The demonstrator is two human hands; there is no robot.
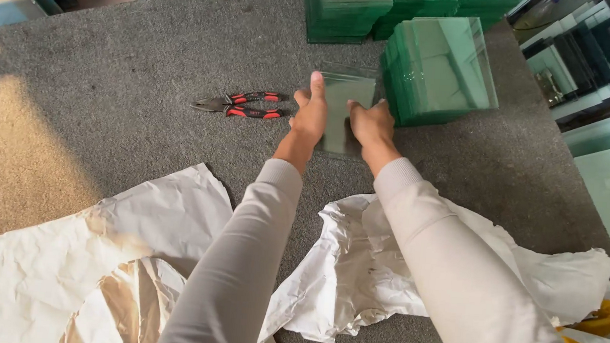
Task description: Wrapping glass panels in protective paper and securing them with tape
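head view: both hands are stretched out over the grey felt-covered table (pixel 147 57), holding one small clear glass pane (pixel 342 109) between them. the left hand (pixel 310 114) is closed on the pane's left edge, thumb up along it and fingers curled behind; the right hand (pixel 371 122) is closed on the lower right part of the pane, fingers bent over its edge. the pane sits a little left of the nearest glass stack (pixel 440 70), very close to it, and i cannot tell whether its lower edge touches the table or is just lifted off it.

as for progress, judged from how things lie: the nearest glass stack is already tall and neatly squared, and further green stacks (pixel 405 9) stand at the far edge, so much of the stacking looks done. the pane in the hands is not yet on any pile. crumpled white wrapping paper (pixel 132 245) lies spread open near the person on the left and right, with no glass visible in it, so what is left to handle cannot be told. red-handled pliers (pixel 241 104) lie on the table to the left of the hands, untouched.
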